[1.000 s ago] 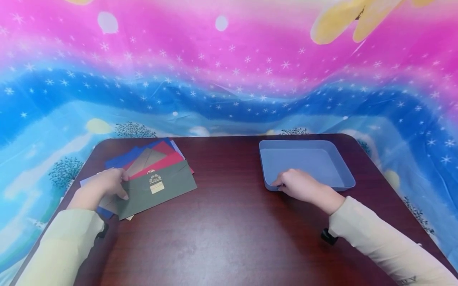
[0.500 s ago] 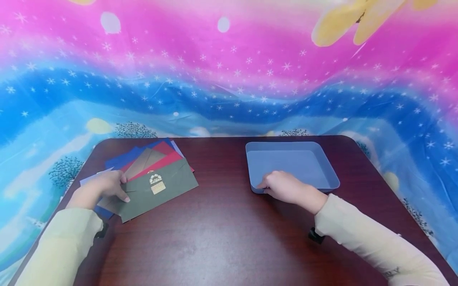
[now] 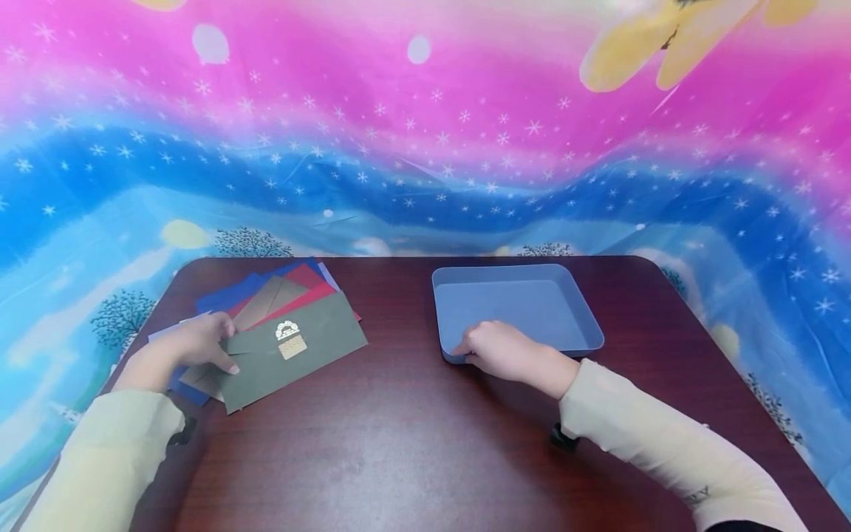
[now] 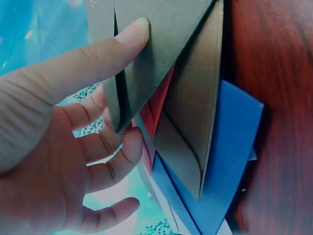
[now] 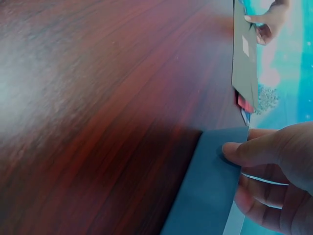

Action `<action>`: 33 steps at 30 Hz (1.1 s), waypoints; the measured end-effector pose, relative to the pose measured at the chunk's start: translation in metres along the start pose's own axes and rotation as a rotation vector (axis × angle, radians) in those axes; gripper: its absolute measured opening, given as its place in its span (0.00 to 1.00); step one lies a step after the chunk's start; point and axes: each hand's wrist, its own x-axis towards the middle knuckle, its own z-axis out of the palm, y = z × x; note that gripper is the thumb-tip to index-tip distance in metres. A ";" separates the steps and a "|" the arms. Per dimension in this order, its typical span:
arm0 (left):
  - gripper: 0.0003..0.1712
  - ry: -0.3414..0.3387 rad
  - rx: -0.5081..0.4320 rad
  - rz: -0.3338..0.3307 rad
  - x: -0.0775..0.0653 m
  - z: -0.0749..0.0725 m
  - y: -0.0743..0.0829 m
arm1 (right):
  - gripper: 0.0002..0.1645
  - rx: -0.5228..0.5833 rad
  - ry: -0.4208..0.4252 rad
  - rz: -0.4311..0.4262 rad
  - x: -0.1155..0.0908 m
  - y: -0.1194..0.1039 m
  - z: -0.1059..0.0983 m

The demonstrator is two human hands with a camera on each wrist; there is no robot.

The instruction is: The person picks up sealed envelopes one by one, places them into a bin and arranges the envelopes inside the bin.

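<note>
My left hand (image 3: 189,346) pinches a dark green envelope (image 3: 329,325) at its left end, the thumb lying on top. Gold printing shows on the envelope's face. In the left wrist view the thumb (image 4: 132,33) presses the green paper (image 4: 161,44) while the other fingers curl beneath. Under it fan out a brown envelope (image 3: 262,301), red ones (image 3: 309,295) and blue ones (image 3: 229,293). My right hand (image 3: 508,351) grips the near left corner of a blue-grey tray (image 3: 518,295). The right wrist view shows the thumb outside the tray wall (image 5: 205,191), fingers inside.
A dark reddish wooden table (image 3: 372,458) with rounded far corners carries everything. Behind it and at both sides hangs a pink and blue cloth (image 3: 425,148) with snowflakes. The envelopes lie near the table's left edge.
My right hand has slid the tray leftward across the table, closer to the envelopes. My left hand keeps its pinch, and the green envelope has shifted only slightly.
</note>
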 end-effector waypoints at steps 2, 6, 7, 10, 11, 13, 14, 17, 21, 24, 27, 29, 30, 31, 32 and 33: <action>0.34 -0.004 0.003 -0.001 -0.001 -0.002 -0.001 | 0.16 0.001 0.000 -0.008 0.003 -0.003 0.000; 0.38 0.008 -0.006 0.007 -0.001 -0.004 -0.001 | 0.16 -0.011 0.004 -0.031 0.010 -0.007 0.001; 0.37 0.010 -0.026 0.008 -0.001 -0.004 -0.001 | 0.16 -0.013 0.002 -0.032 0.012 -0.008 0.001; 0.29 0.037 -0.099 0.014 0.000 -0.004 0.001 | 0.17 -0.015 -0.014 -0.030 0.017 -0.013 0.000; 0.26 0.053 -0.127 0.012 0.000 -0.004 0.002 | 0.17 -0.017 -0.018 -0.030 0.019 -0.014 0.001; 0.24 0.091 -0.177 0.009 -0.001 -0.004 0.003 | 0.17 -0.024 -0.026 -0.032 0.022 -0.017 0.001; 0.24 0.114 -0.205 0.004 -0.002 -0.004 0.004 | 0.17 -0.026 -0.028 -0.034 0.023 -0.018 0.001; 0.26 0.158 -0.322 -0.015 -0.002 -0.004 0.004 | 0.17 -0.039 -0.029 -0.043 0.027 -0.022 0.002; 0.29 0.158 -0.544 -0.036 -0.001 -0.002 0.002 | 0.17 -0.044 -0.036 -0.054 0.031 -0.027 0.003; 0.31 0.147 -0.667 -0.034 0.000 -0.001 0.001 | 0.16 -0.049 -0.036 -0.065 0.033 -0.030 0.003; 0.35 0.137 -0.713 -0.045 -0.001 0.000 0.000 | 0.16 -0.050 -0.037 -0.072 0.036 -0.032 0.004; 0.37 0.135 -0.759 -0.047 -0.002 0.000 0.000 | 0.16 -0.048 -0.040 -0.076 0.037 -0.034 0.004; 0.38 0.137 -0.791 -0.045 -0.002 0.000 0.000 | 0.16 -0.049 -0.042 -0.076 0.038 -0.035 0.004; 0.39 0.140 -0.818 -0.043 -0.003 0.000 0.000 | 0.16 -0.047 -0.045 -0.074 0.038 -0.036 0.004; 0.41 0.143 -0.834 -0.039 -0.003 0.000 0.000 | 0.16 -0.044 -0.047 -0.071 0.038 -0.036 0.004; 0.42 0.149 -0.850 -0.039 -0.003 0.000 0.000 | 0.16 -0.041 -0.049 -0.067 0.039 -0.037 0.004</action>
